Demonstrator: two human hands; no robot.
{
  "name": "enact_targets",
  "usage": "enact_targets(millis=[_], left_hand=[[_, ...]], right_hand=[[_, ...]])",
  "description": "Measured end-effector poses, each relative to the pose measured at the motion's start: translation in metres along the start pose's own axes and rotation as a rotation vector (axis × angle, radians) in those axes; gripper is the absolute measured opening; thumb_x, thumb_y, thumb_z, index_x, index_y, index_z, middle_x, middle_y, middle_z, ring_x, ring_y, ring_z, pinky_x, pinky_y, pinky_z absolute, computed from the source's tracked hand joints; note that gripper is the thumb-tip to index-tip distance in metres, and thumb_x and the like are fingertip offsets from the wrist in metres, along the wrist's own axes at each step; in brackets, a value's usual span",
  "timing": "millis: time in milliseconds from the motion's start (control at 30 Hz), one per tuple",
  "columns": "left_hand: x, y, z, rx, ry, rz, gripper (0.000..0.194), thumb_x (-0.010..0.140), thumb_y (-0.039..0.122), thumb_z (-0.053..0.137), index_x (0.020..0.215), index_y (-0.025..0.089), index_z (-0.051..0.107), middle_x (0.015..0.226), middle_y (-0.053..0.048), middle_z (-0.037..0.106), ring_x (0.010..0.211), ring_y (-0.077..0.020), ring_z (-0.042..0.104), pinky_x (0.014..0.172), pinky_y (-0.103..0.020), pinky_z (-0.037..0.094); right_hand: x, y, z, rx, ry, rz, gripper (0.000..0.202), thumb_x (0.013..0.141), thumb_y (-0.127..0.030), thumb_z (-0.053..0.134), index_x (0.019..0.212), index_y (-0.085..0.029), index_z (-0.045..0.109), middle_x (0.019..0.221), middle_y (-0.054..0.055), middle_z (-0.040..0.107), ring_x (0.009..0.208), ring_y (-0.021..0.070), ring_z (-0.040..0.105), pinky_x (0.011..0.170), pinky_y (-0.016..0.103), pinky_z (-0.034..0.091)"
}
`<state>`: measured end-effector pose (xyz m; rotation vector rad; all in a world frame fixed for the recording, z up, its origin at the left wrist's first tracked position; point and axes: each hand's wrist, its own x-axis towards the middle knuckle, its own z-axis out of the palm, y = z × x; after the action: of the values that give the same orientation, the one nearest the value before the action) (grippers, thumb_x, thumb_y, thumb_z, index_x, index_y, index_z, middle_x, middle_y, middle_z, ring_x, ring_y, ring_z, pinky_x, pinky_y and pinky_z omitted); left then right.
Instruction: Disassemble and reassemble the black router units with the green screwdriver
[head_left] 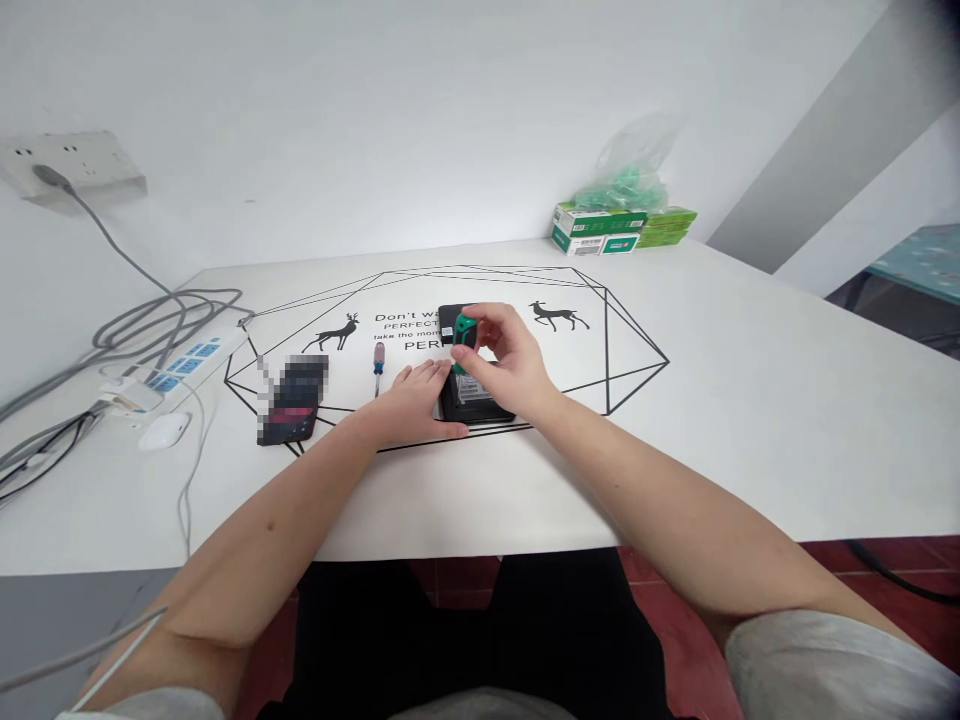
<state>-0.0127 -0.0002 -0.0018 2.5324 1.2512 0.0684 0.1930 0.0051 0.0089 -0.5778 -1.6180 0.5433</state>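
Observation:
My right hand (506, 355) is closed around a green and black screwdriver-like tool (466, 332), held upright over an opened black device (480, 408) with a silver, labelled part inside. My left hand (420, 402) lies with fingers stretched out at the device's left edge, its thumb along the lower edge. Behind them a black piece (450, 312) with a small white label lies flat, partly hidden by my right hand. Left of my left hand rests a small screwdriver (379, 362) with a red and blue handle. The tool's tip cannot be made out.
A phone (294, 400), partly pixelated, lies left on the printed white table (750, 440). Further left are a power strip (187, 365), tangled cables and a white earphone case (164, 431). Green and white boxes (600, 230) with a plastic bag (630, 170) stand at the back right.

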Motion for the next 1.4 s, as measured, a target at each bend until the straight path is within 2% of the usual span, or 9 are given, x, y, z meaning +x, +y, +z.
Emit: enact_targets(millis=[167,333,433,667,800,967,1067,1200,1400], left_hand=[[0.002,0.01,0.0,0.005,-0.023,-0.035,0.123,0.082,0.081,0.069,0.174,0.011,0.029,0.179,-0.024,0.035,0.167,-0.0441,0.03,0.136,-0.057,0.026],[0.002,0.021,0.007,0.022,0.007,0.008,0.129,0.077,0.086,0.075,0.172,0.01,0.033,0.172,-0.026,0.046,0.165,-0.0462,0.035,0.136,-0.057,0.028],[0.001,0.024,0.007,0.037,-0.032,0.008,0.136,0.076,0.088,0.075,0.173,0.005,0.028,0.175,-0.028,0.04,0.167,-0.0458,0.03,0.136,-0.055,0.026],[-0.002,0.022,0.004,0.021,-0.16,-0.049,0.145,0.081,0.097,0.059,0.179,0.009,-0.002,0.186,-0.023,-0.003,0.172,-0.0456,-0.008,0.139,-0.058,0.006],[-0.002,0.021,0.004,0.008,-0.176,-0.033,0.143,0.082,0.098,0.056,0.179,0.013,-0.006,0.187,-0.02,-0.003,0.172,-0.0452,-0.008,0.139,-0.06,0.005],[-0.003,0.021,0.001,0.019,-0.178,-0.027,0.142,0.084,0.096,0.057,0.179,0.013,-0.007,0.187,-0.021,-0.002,0.173,-0.0448,-0.006,0.139,-0.059,0.006],[-0.003,0.023,0.0,0.028,-0.19,-0.044,0.142,0.083,0.096,0.058,0.179,0.012,-0.005,0.187,-0.02,-0.002,0.173,-0.0441,-0.006,0.139,-0.057,0.005],[-0.003,0.025,0.0,0.049,-0.202,-0.063,0.143,0.084,0.094,0.059,0.179,0.007,-0.004,0.186,-0.022,-0.004,0.173,-0.0426,-0.007,0.14,-0.054,0.004],[-0.002,0.022,0.001,0.028,-0.196,-0.041,0.142,0.084,0.096,0.057,0.179,0.015,-0.01,0.187,-0.019,-0.006,0.172,-0.0445,-0.008,0.139,-0.059,0.005]], right_hand=[[0.009,0.011,-0.011,-0.004,0.206,0.05,0.041,0.092,-0.039,0.078,0.129,-0.035,0.06,0.112,0.003,0.062,0.086,0.0184,0.061,0.074,0.039,0.061],[0.01,0.022,-0.016,-0.067,0.175,0.089,0.039,0.092,-0.035,0.076,0.128,-0.035,0.061,0.114,0.002,0.063,0.087,0.0176,0.062,0.074,0.038,0.062],[0.008,0.025,-0.016,-0.122,0.137,0.078,0.04,0.093,-0.036,0.076,0.13,-0.034,0.061,0.115,0.002,0.063,0.089,0.0178,0.062,0.076,0.039,0.062],[0.007,0.019,-0.017,-0.126,0.109,-0.008,0.037,0.095,-0.051,0.078,0.125,-0.034,0.065,0.101,0.0,0.059,0.09,0.02,0.06,0.083,0.042,0.059],[0.009,0.017,-0.02,-0.031,0.077,0.016,0.025,0.108,-0.054,0.06,0.122,-0.035,0.069,0.105,0.002,0.065,0.094,0.0198,0.065,0.085,0.041,0.06],[0.014,0.017,-0.021,0.025,0.102,0.024,0.028,0.101,-0.057,0.071,0.115,-0.032,0.067,0.123,0.004,0.067,0.106,0.0194,0.069,0.086,0.038,0.061],[0.015,0.016,-0.019,0.135,0.052,0.101,0.034,0.097,-0.056,0.077,0.113,-0.032,0.061,0.125,0.003,0.07,0.098,0.0172,0.072,0.083,0.037,0.062],[0.012,0.016,-0.017,-0.013,0.118,0.084,0.037,0.09,-0.051,0.085,0.109,-0.03,0.061,0.1,-0.002,0.069,0.088,0.0171,0.067,0.078,0.037,0.059],[0.008,0.013,-0.016,-0.146,0.07,0.0,0.029,0.1,-0.042,0.069,0.127,-0.032,0.065,0.125,0.005,0.073,0.103,0.0221,0.069,0.084,0.043,0.062]])
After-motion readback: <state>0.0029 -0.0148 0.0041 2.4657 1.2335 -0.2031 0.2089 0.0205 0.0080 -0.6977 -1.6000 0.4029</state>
